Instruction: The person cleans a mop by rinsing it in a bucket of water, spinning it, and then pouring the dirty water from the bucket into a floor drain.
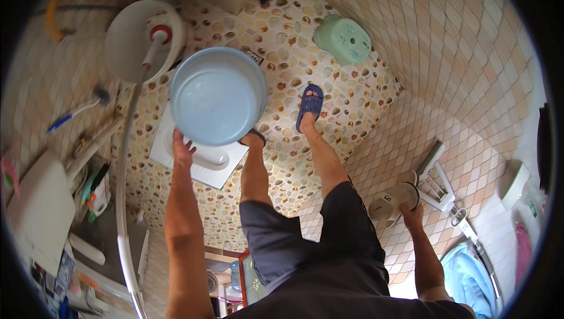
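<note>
My left hand [181, 148] is at the near left rim of a large light blue plastic basin [216, 103], its fingertips partly hidden under the edge. The basin is in front of me, open side up, with bare inner walls. It overlaps a white squat toilet [216, 158] and hides the toes of my left foot. Whether it rests on anything is not visible. Off to my right, my right hand [412, 215] grips the rim of a beige plastic vessel [392, 202] near the tiled wall. The exact kind of vessel is unclear.
A white bucket [119, 46] holds a red-and-white plunger-like tool [161, 35]. A green plastic stool [348, 39] stands ahead right. A long pole [123, 187] crosses on the left, near a brush [79, 109]. A long-handled mop [440, 187] leans to the right.
</note>
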Tool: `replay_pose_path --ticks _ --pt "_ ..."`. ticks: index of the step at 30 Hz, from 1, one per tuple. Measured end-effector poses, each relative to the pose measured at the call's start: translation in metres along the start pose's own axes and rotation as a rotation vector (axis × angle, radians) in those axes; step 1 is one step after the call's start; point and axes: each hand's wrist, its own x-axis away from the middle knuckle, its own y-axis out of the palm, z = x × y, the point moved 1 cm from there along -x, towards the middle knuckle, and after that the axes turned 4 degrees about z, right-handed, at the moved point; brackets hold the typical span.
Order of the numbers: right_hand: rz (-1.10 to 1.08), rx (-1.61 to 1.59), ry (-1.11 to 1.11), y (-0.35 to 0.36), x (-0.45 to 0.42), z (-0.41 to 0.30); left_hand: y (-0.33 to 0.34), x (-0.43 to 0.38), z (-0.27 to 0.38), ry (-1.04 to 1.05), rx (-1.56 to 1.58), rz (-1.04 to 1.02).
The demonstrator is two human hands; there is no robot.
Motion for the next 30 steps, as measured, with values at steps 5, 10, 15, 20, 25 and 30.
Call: replay_pose_path --ticks 5,10,15,20,25,30 --pt "-0.003 0.154 0.077 -0.007 -0.041 0.019 0.020 -0.064 -0.023 0.193 0.168 -0.289" --pt "0.029 0.215 0.036 -0.006 -0.084 0.017 0.029 -0.069 -0.024 0.180 0.101 -0.250" --pt "0.048 0.154 -0.039 0.010 -0.127 -0.018 0.020 -0.062 -0.027 0.158 0.176 -0.176" --pt "0.077 0.130 -0.146 0.028 -0.154 -0.064 0.007 -0.072 -0.044 0.161 0.300 -0.257" --pt "0.002 0.138 -0.247 0.066 -0.202 -0.098 0.018 -0.070 -0.052 0.144 0.330 -0.409" --pt "-0.128 0.049 -0.355 0.130 -0.317 -0.137 0.007 -0.077 -0.060 0.164 0.296 -0.329"
